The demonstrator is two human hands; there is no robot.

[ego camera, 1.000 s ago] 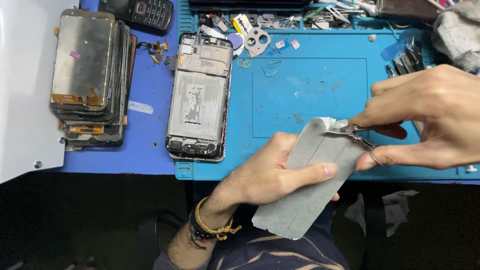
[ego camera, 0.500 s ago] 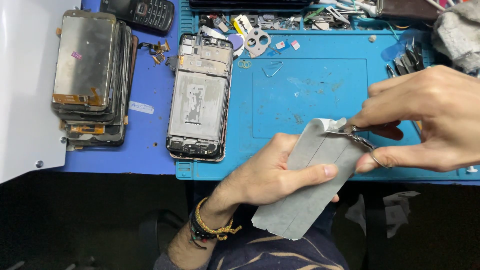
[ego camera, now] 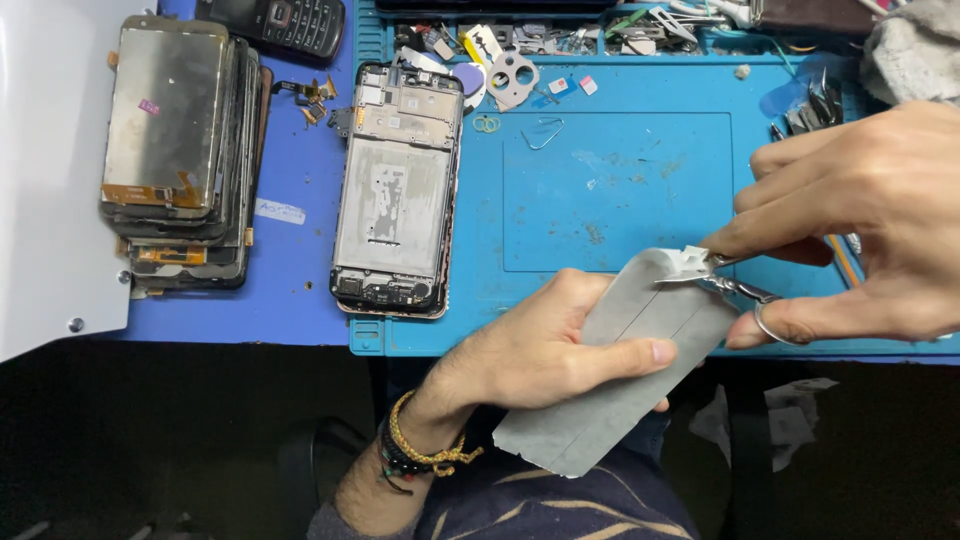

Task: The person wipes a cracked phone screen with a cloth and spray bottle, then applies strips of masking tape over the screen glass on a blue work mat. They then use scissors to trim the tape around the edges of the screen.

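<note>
There is one view only, from the camera on my head, looking almost straight down over my lap and the front edge of the blue work mat (ego camera: 620, 190). It sits close: my left hand (ego camera: 540, 350) and right hand (ego camera: 860, 230) fill the lower middle and right of the picture, my forearm running off the bottom. Beyond my hands the view reaches the mat's far tray of parts; left of my left hand it takes in an opened phone frame (ego camera: 398, 190) and a stack of screens (ego camera: 180, 150).

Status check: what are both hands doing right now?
Left hand grips grey sheet. Right hand holds small scissors at its top corner. Nothing blocking.
</note>
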